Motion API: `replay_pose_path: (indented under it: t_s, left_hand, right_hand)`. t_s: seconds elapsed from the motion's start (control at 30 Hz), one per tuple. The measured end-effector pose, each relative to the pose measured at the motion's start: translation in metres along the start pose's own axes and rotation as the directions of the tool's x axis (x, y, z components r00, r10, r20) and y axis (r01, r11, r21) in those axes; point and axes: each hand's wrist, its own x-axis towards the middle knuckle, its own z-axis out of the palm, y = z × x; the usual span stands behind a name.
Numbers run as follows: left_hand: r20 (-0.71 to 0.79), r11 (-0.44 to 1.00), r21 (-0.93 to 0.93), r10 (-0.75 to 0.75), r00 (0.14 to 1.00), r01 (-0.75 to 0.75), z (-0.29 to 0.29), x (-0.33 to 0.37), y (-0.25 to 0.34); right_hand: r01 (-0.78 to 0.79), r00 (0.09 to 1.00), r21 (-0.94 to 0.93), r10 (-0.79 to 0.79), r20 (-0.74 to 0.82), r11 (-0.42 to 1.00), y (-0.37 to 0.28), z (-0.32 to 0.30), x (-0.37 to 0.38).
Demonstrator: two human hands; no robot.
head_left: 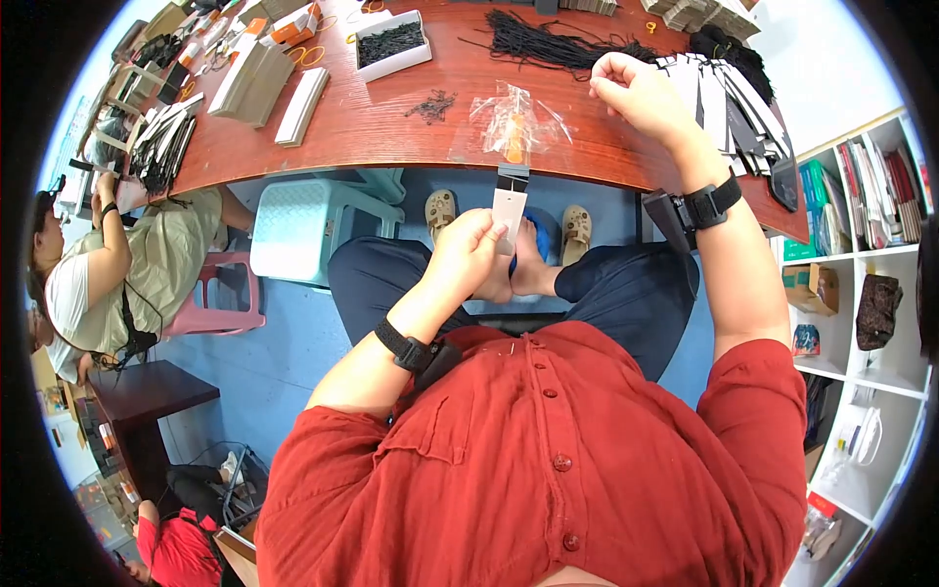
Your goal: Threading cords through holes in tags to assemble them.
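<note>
My left hand (462, 256) pinches a narrow white hang tag (509, 207) with a small hole near its top, just off the table's near edge. A dark piece shows at the tag's far end. Beyond it, crumpled clear plastic film (515, 115) with something orange under it lies on the table. Raised over the right part of the table, my right hand (648, 98) has its fingers curled in; whatever they hold, if anything, I cannot make out. Near its fingertips lies a bundle of black cords (548, 41). White and black tag strips (719, 103) are spread beside that wrist.
On the red-brown table (372, 132) are a white box of black strings (393, 47), a small black string pile (432, 106) and stacked cards (252, 83). A light-blue stool (298, 230) stands below. A person (127, 254) sits at the left; white shelves (866, 254) stand at the right.
</note>
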Motion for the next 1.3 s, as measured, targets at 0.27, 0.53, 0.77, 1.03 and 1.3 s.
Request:
replay_pose_path:
  t_s: [0.27,0.53,0.77,1.03,1.3]
  left_hand:
    - [-0.069,0.991,0.089,0.110,0.992,-0.104,0.007,0.004,-0.006]
    - [-0.096,0.997,0.078,0.029,0.995,-0.021,-0.004,0.021,0.007]
    - [0.019,0.946,-0.140,0.297,0.955,-0.291,-0.017,-0.004,0.084]
    - [0.260,0.977,0.081,0.168,0.951,-0.195,-0.044,0.010,0.082]
    - [0.240,0.987,-0.005,0.155,0.958,-0.159,-0.050,-0.001,0.088]
  right_hand:
    - [0.089,0.993,0.073,-0.094,0.068,0.993,-0.014,0.027,-0.038]
    - [-0.038,0.999,0.248,0.042,-0.013,0.968,-0.037,0.036,-0.104]
    - [-0.064,0.986,0.240,0.025,0.163,0.969,-0.066,0.047,-0.146]
    - [-0.098,0.985,0.306,0.048,0.167,0.947,-0.052,0.029,-0.148]
    - [-0.148,0.959,0.318,0.057,0.278,0.937,-0.045,0.038,-0.168]
